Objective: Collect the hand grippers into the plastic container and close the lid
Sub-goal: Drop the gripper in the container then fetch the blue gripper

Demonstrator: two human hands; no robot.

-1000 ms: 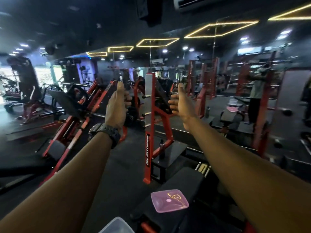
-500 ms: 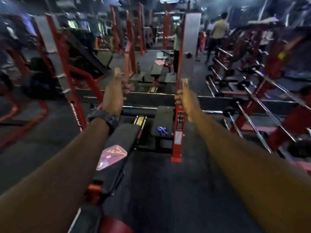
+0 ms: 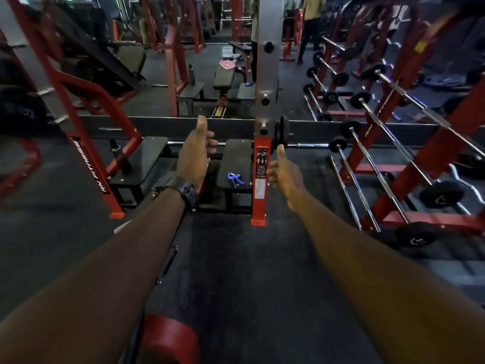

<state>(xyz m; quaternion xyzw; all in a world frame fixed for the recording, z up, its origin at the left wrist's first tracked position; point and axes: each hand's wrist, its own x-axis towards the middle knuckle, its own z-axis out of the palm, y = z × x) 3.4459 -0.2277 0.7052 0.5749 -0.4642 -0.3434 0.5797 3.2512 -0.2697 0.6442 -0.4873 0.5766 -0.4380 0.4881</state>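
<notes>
A blue hand gripper [image 3: 235, 179] lies on a small black pad [image 3: 237, 156] beside a red upright. My left hand [image 3: 195, 153], with a watch on the wrist, is held out just left of that pad, thumb up and fingers curled, holding nothing. Right of the upright is my right hand [image 3: 284, 174], also thumb up with curled fingers and nothing in it. In the mirror behind, a pink lid [image 3: 227, 64] and a clear plastic container [image 3: 227, 51] show as reflections on a bench. The real lid and container are out of sight.
The red and grey rack upright [image 3: 259, 179] stands between my hands. Barbells on a red rack [image 3: 367, 179] fill the right side. A red frame [image 3: 105, 153] is at the left, a red roller pad [image 3: 168, 337] at the bottom. People stand far back [image 3: 312, 11].
The view has swung down and to the right. The pink lid on the bench has dropped out of sight behind my left arm. Both hands now sit closer to the blue hand gripper.
</notes>
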